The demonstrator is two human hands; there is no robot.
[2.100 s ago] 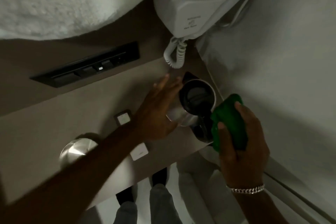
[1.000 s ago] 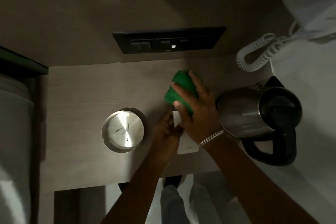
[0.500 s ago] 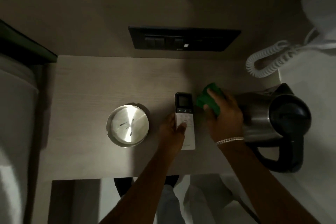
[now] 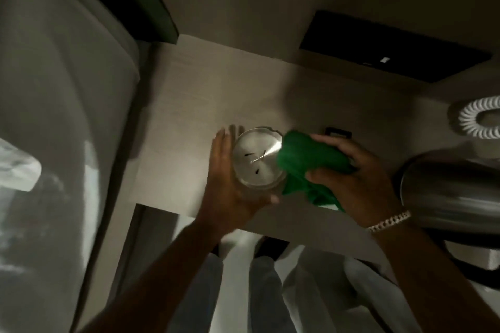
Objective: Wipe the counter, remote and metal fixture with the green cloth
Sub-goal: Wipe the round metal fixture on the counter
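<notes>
- Since half a second earlier, both hands had left the remote: my left hand (image 4: 230, 184) had gone to the round metal fixture (image 4: 257, 161) and my right hand (image 4: 359, 184) had brought the green cloth (image 4: 305, 167) against its right edge.
- Left grip was cupped around the fixture's left and near rim, thumb under the front, steadying rather than squeezing; whether it was lifted off the surface (image 4: 184, 121) I could not tell.
- Right grip was clenched on the bunched cloth, a loose tail hanging toward the near edge.
- The fixture looked hard, smooth and slippery, probably light, so I judged the rim the right place to hold.
- The cloth was soft and limp; bunching it gave me a firm pad.
- The remote (image 4: 338, 132) showed only as a dark corner behind my right hand, the kettle (image 4: 454, 192) close beside.
</notes>
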